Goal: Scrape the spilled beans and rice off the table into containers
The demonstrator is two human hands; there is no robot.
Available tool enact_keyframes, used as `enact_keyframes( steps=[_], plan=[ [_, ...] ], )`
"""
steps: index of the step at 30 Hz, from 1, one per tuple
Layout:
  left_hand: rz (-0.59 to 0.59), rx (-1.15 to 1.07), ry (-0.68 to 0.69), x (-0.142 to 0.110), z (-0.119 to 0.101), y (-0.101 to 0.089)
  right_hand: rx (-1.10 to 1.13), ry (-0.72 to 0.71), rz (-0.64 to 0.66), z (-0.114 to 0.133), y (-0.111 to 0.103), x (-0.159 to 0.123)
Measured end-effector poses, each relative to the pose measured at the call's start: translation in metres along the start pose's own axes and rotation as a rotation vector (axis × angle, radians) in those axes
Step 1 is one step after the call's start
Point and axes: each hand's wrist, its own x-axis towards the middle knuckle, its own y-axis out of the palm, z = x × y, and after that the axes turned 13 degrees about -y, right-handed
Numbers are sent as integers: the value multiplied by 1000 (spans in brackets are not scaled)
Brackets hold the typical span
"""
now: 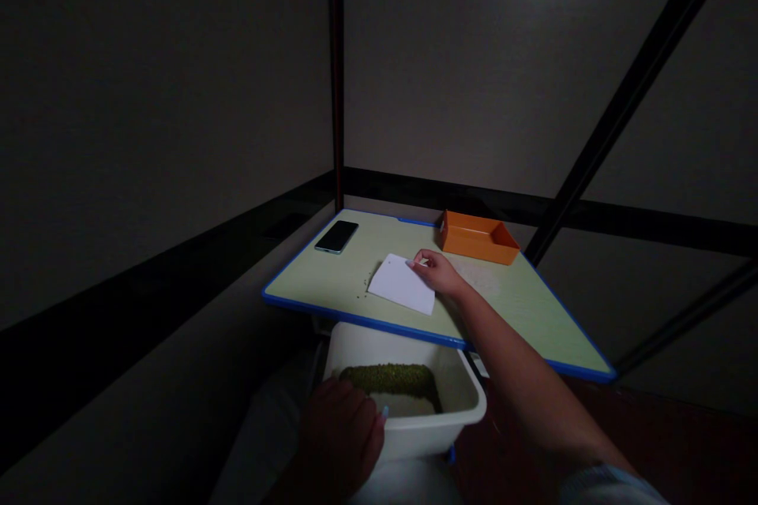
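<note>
My right hand (438,271) pinches the upper right edge of a white sheet of paper or card (403,284), which is tilted against the tabletop. A few small dark grains (363,289) lie by the sheet's left edge. Below the table's front edge is a white plastic tub (408,435), partly under the tabletop. Green grains (394,379) are heaped along the far side of its floor. My left hand (340,430) is wrapped over the tub's near left rim, its thumb along the inside edge.
The pale green table (550,323) has a blue edge and stands in a corner between dark walls. A phone (337,236) lies at its far left. An orange open tray (478,238) stands at the back right.
</note>
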Motion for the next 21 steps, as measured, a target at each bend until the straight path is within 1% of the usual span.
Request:
enact_keyframes(
  steps=[5, 9, 11, 16, 21],
  plan=[
    [5, -3, -1, -2, 1, 2, 19, -1, 25, -1, 4, 0],
    [28, -3, -4, -4, 2, 4, -7, -5, 41, -4, 4, 1],
    [31, -2, -6, -4, 2, 4, -33, -6, 36, -6, 3, 2],
    [-9, -7, -23, -2, 0, 2, -82, 0, 23, -9, -2, 2],
    [23, 25, -5, -1, 0, 1, -97, 28, 6, -13, -5, 4]
  ],
)
